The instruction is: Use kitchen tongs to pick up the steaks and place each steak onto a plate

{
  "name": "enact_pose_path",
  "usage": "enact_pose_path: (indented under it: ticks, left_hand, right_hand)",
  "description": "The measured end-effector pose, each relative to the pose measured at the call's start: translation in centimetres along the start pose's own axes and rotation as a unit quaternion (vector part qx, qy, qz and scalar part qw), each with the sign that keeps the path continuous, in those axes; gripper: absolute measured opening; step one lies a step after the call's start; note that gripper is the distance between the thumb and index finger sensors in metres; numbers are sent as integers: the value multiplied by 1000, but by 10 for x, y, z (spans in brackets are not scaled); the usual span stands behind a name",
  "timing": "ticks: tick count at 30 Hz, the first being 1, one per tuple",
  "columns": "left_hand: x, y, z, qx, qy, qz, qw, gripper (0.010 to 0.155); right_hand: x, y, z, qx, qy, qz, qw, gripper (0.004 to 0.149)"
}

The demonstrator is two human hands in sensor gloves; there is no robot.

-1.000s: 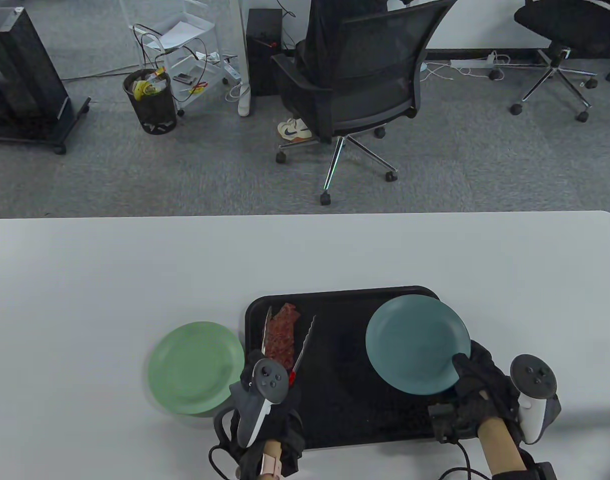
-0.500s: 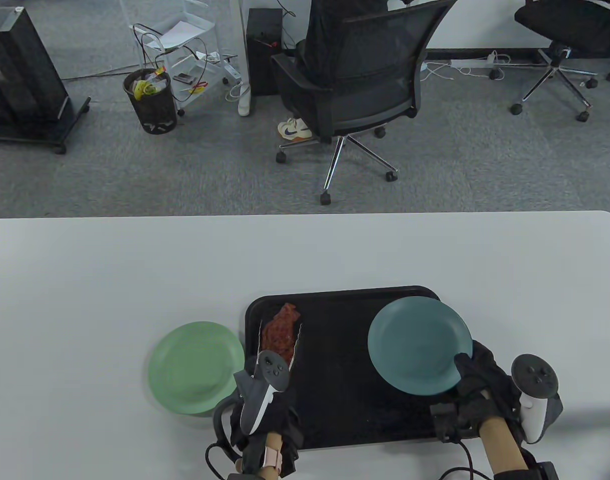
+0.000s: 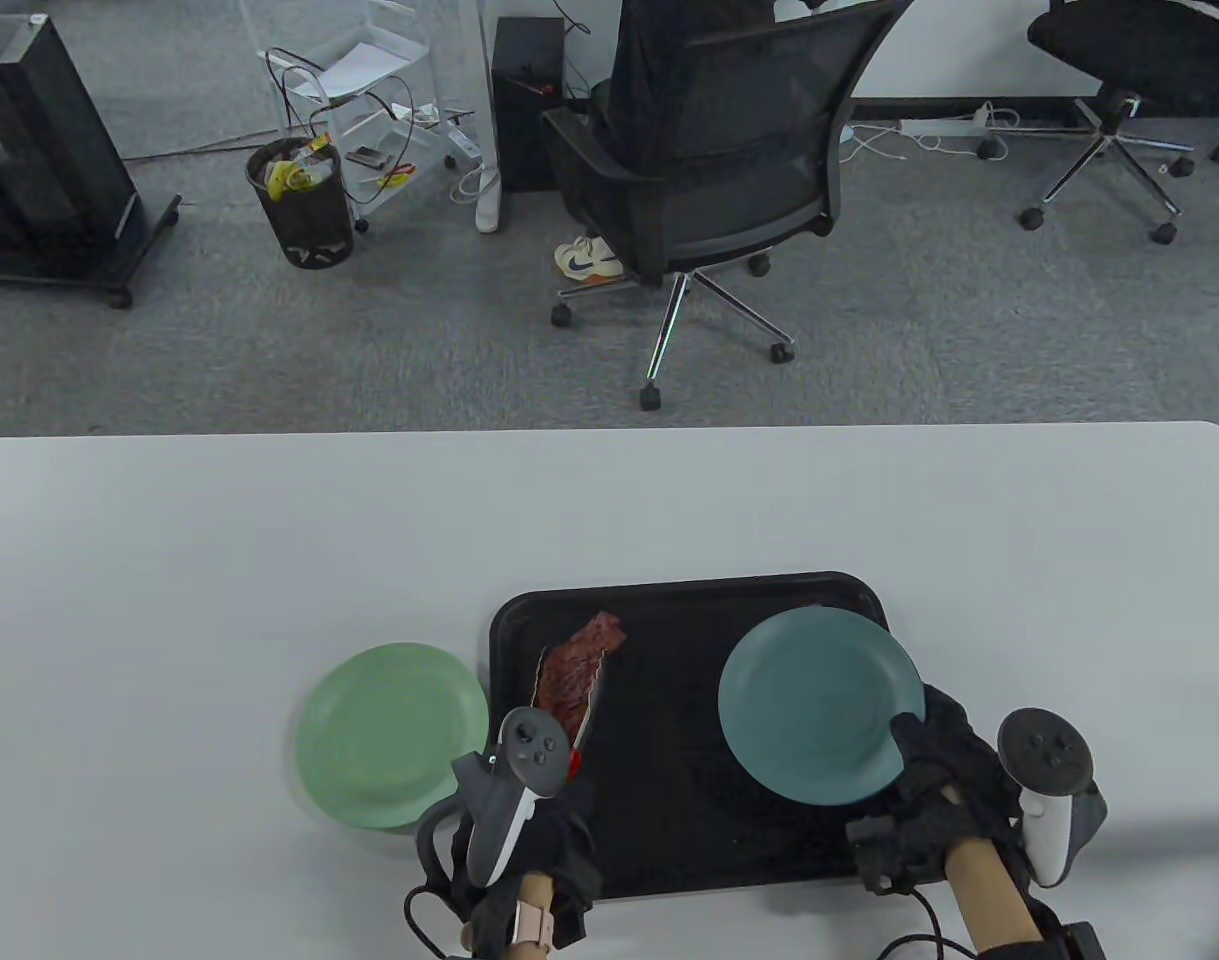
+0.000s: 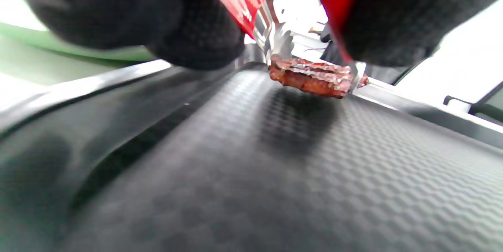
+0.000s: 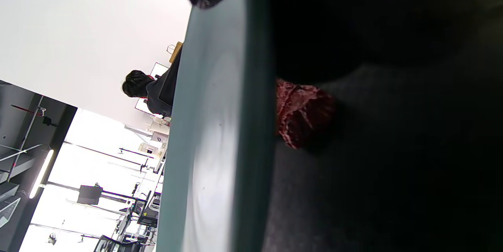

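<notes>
Red-handled tongs [image 3: 581, 715], squeezed in the left hand [image 3: 525, 850], clamped a steak [image 3: 572, 675] just beyond its fingers, clear of the black tray [image 3: 669, 800]. Right hand [image 3: 934, 790] gripped the teal plate [image 3: 819, 705] by its near rim. Likely limp and slippery, the steak is best gripped mid-length.

Textured matt black tray [image 4: 275, 173] (shiny metal tongs [image 4: 275, 39]).

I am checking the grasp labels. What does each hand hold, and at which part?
Left hand: tongs, gripped at the red handles; they clamp the steak. Right hand: teal plate, held at its near rim.
</notes>
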State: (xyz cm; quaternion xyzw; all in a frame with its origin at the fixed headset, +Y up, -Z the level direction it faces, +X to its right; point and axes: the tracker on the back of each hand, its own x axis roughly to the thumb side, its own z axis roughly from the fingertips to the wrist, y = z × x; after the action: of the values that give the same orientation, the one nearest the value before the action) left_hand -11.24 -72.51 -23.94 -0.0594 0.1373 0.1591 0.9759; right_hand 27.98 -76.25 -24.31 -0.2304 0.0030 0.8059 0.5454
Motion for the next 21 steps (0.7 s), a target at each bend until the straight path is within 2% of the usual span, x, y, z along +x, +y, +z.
enact_pose_path:
  ticks: [2,7,12,15,21]
  left_hand:
    - [7,2,4,11,-23,2,1000,91]
    - [38,6,27,38,-136,5,990,91]
    - [70,-3,48,43,-221,-28,974,92]
    - [82,-13,53,37,-249,-56,966,91]
    - [84,-23,51,21,-256,-81,963,92]
  right_hand:
    - [-2,1,0,1,2,6,1000,52]
    - [-5,5,0,14,8,3,1000,52]
    - [-7,11,0,35,14,-14,999,52]
    - [-8,13,0,49,17,-30,998,52]
    - [-10,16,-1,66,21,-31,997,52]
